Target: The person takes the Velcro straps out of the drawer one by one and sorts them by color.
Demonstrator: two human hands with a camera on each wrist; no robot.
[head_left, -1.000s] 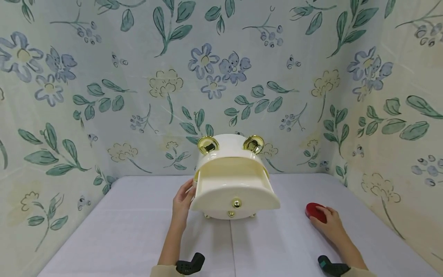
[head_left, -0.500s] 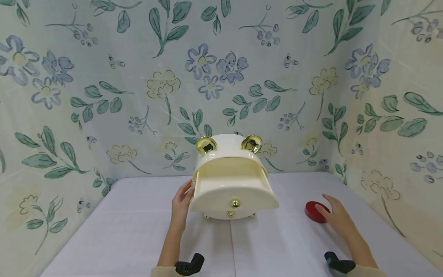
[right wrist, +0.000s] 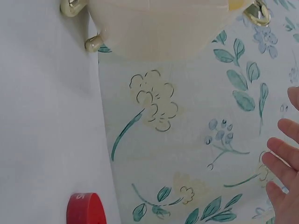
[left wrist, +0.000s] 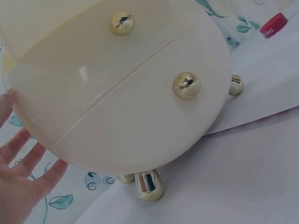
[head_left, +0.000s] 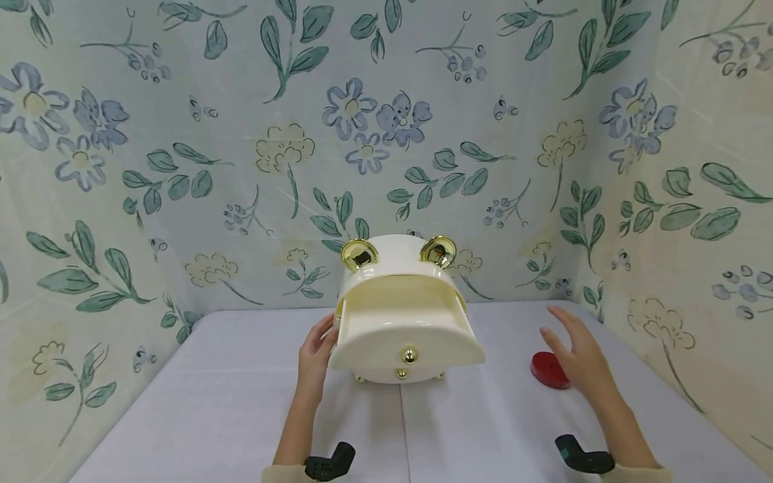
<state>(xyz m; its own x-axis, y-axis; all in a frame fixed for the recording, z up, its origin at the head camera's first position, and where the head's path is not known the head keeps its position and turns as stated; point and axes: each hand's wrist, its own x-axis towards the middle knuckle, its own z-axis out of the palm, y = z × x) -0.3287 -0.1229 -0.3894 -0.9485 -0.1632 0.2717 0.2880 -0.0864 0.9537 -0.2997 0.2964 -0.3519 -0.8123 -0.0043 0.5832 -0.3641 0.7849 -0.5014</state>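
Observation:
A cream, frog-shaped drawer box (head_left: 395, 253) with gold knobs and gold ring eyes stands mid-table, its upper drawer (head_left: 401, 345) pulled out. My left hand (head_left: 315, 355) touches the box's left side with spread fingers; the left wrist view shows the fingertips (left wrist: 58, 169) along its edge. To the right lies a round red object (head_left: 548, 370) like a small tin or lid, with white lettering on its side. Above and beside it hovers my right hand (head_left: 582, 355), thumb and fingers apart, holding nothing. In the right wrist view the red object (right wrist: 86, 209) sits well apart from the hand (right wrist: 282, 163).
White cloth (head_left: 211, 389) covers the table, with a seam running down the middle. Floral fabric walls (head_left: 241, 168) enclose the back and both sides. The box rests on short gold feet (left wrist: 149, 185).
My right hand has let go of the red object and risen up and away from it, fingers spreading. The red object stays on the table. My left hand has hardly moved.

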